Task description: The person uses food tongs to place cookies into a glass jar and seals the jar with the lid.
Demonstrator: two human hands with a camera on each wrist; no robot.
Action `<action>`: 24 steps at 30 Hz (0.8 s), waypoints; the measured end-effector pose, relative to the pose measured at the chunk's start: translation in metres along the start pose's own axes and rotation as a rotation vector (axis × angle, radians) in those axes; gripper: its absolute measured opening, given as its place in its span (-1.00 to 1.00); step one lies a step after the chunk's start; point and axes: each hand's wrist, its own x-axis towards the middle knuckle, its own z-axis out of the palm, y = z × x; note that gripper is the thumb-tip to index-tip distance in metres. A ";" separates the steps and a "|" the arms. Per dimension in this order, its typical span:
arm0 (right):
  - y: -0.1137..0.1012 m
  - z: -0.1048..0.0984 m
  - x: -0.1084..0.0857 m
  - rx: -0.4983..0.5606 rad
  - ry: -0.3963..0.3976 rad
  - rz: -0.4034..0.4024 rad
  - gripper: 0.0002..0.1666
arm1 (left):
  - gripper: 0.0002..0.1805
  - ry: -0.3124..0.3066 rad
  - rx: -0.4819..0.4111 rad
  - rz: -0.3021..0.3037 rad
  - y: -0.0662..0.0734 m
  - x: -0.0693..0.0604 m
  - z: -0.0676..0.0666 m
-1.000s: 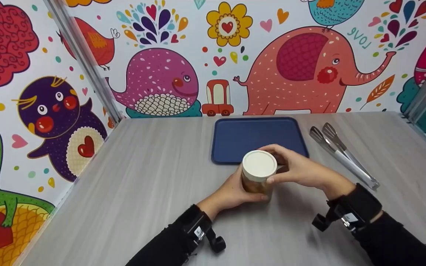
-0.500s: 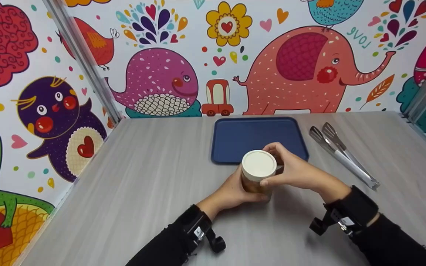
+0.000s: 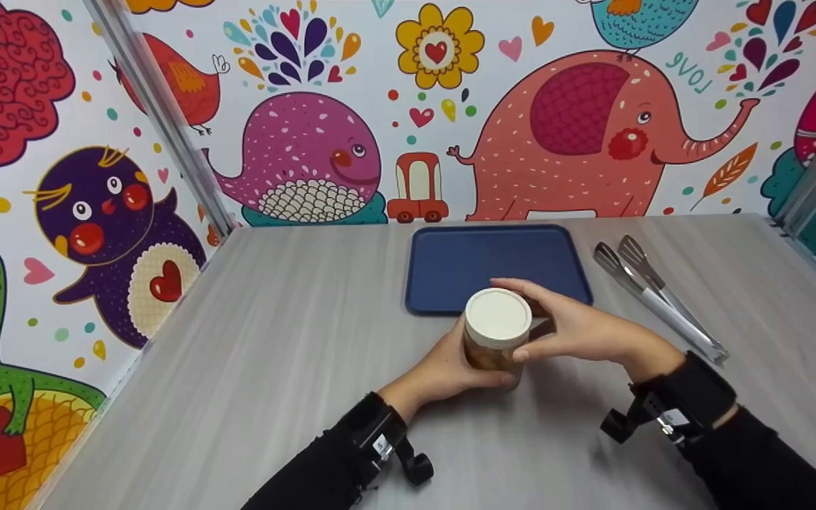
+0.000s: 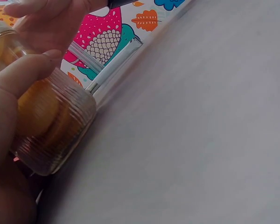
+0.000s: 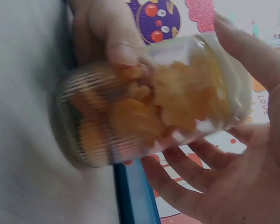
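A clear ribbed jar [image 3: 482,354] with a cream lid [image 3: 498,315] stands tilted slightly on or just over the table; contact is hard to tell. Yellow-orange pieces, perhaps crisps or biscuits, fill it [image 5: 135,119]. My left hand [image 3: 443,368] grips the jar's body, thumb across the front, as the left wrist view also shows [image 4: 23,79]. Around the lid curves my right hand [image 3: 578,326], thumb at the near side and fingers behind. In the right wrist view its thumb [image 5: 252,51] lies by the lid's edge, other fingers spread beyond the jar.
Behind the jar lies a blue tray [image 3: 479,262]. Metal tongs [image 3: 663,304] rest on the table to the right, their slotted ends pointing away. Walls with printed animals bound the grey wood-grain table [image 3: 273,319] at the back and sides.
My right hand shifts slightly left and turns about the lid, then comes back right with its fingers reaching farther behind. My left hand and the jar stay nearly in place.
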 end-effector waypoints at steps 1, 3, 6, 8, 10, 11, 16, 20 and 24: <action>0.000 -0.001 -0.001 -0.003 -0.012 -0.001 0.11 | 0.24 -0.001 0.004 0.000 0.000 0.000 0.000; 0.001 -0.002 -0.001 -0.007 -0.022 0.001 0.07 | 0.26 -0.001 0.009 0.001 0.000 0.000 0.000; 0.001 -0.003 0.000 -0.012 -0.022 0.017 0.01 | 0.27 0.002 0.013 0.004 0.000 0.000 0.001; 0.001 -0.003 0.000 -0.012 -0.017 0.029 0.00 | 0.27 0.005 0.012 0.005 0.000 0.000 0.000; 0.001 -0.003 0.001 -0.015 -0.010 0.037 -0.01 | 0.26 0.008 0.011 0.006 0.000 0.000 0.000; 0.000 -0.002 0.001 -0.012 -0.008 0.038 -0.01 | 0.25 0.007 0.006 0.009 0.000 0.000 0.000; 0.000 -0.002 0.000 -0.015 0.006 0.029 -0.02 | 0.24 -0.004 -0.017 0.016 0.000 0.001 0.000; 0.000 -0.001 0.001 -0.020 0.022 0.041 -0.01 | 0.25 -0.003 -0.014 0.014 0.000 0.001 0.000; -0.001 0.002 0.002 -0.025 0.044 0.041 -0.02 | 0.26 -0.003 0.000 0.009 0.000 0.000 0.000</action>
